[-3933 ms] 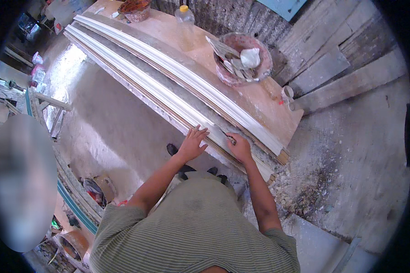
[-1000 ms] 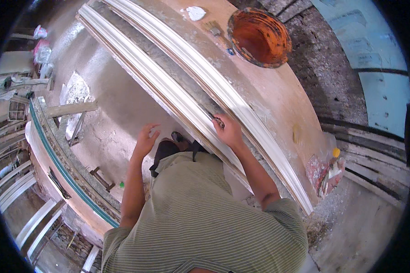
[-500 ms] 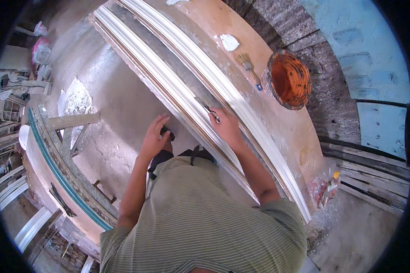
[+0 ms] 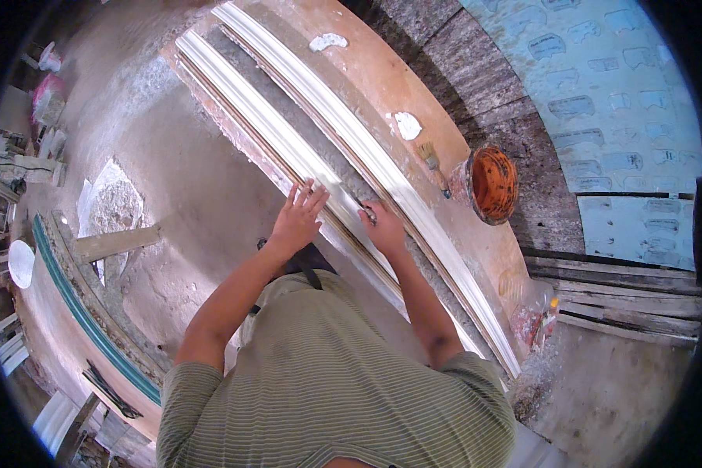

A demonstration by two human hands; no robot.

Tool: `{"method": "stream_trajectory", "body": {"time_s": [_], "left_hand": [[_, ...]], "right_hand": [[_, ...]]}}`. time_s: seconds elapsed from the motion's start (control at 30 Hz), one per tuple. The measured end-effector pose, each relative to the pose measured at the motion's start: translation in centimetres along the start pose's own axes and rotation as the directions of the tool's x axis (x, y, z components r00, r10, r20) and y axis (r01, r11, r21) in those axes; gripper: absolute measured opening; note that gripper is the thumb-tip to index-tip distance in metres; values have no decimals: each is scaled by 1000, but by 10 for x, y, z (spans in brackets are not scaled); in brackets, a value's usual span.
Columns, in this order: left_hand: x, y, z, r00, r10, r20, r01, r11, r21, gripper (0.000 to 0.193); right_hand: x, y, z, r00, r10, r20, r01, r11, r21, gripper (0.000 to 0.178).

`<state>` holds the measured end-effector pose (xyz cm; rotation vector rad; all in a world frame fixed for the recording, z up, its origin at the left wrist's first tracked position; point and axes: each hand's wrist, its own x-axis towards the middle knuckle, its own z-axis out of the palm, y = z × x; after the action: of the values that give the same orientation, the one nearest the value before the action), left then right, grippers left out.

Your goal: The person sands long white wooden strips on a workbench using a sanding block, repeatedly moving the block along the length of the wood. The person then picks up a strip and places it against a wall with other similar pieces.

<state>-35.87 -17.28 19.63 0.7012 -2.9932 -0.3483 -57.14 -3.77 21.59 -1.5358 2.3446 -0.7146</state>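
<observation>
Two long white moulding strips lie side by side on a work table, a nearer strip and a farther strip. My left hand is open, its fingers spread and their tips at the near edge of the nearer strip. My right hand is closed around a slim tool with a metal end, which looks like a small spatula. The tool is over the gap between the strips, pointing toward the nearer one. Its tip is too blurred to tell whether it touches the strip.
On the brown table top are an orange bucket, a paintbrush and white plaster dabs. A clear plastic bag sits at the right end. Another table with a teal-edged curved piece stands at the left.
My left hand has moved up and right, from beside the table to the nearer strip's edge. The right hand still holds the tool, slightly lower. The whole view has shifted a little.
</observation>
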Motion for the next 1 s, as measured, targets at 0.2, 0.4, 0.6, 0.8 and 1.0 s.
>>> {"method": "stream_trajectory", "body": {"time_s": [0.2,0.4,0.6,0.8,1.0], "left_hand": [[13,-21,-12,984,84,158,-69,992,-101,70],[30,-67,-35,938,193,289,-158,978,-139,75],[37,-123,-51,991,-56,124,68,993,-94,74],[43,-168,-71,941,91,325,-14,973,-232,65],[55,-234,-93,938,153,311,-22,921,-388,62]], "right_hand": [[62,-37,31,1000,3,-26,1,990,142,23],[141,-73,64,999,-42,-4,42,971,234,25],[225,-113,99,992,-123,32,113,969,219,26],[308,-169,132,981,-177,74,148,943,297,24],[383,-229,166,989,-133,-65,146,945,293,23]]}}
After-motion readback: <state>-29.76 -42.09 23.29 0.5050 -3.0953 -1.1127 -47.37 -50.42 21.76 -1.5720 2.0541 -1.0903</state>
